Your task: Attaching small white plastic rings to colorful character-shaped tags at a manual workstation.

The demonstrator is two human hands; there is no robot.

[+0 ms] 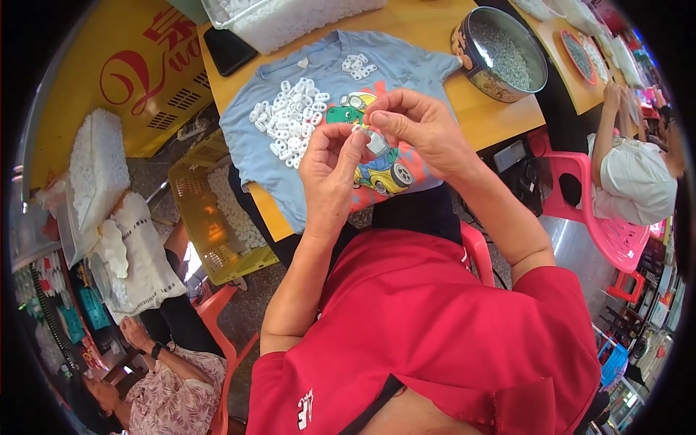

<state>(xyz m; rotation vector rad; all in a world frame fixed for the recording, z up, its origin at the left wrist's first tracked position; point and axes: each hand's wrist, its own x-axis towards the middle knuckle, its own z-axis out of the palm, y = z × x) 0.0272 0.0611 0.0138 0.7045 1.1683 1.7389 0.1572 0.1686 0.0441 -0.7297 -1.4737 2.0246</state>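
My left hand (328, 174) pinches a small white plastic piece (356, 129) between thumb and forefinger, above a light blue T-shirt (254, 163) spread on the table. Close against it, my right hand (419, 129) is closed in a pinch; whatever sits in its fingertips is too small to make out. To the left of my hands a heap of white plastic pieces (290, 123), many showing two holes, lies on the shirt. A smaller cluster of white pieces (358, 67) rests farther back. The shirt's printed car (384, 176) shows beneath my hands.
A round tin (464, 54) of small metallic bits stands at the back right. Behind the shirt are a tub (272, 36) of white pieces and a black phone (226, 51). A yellow crate (192, 185) stands left. Other people sit at both sides, one on a pink chair (616, 235).
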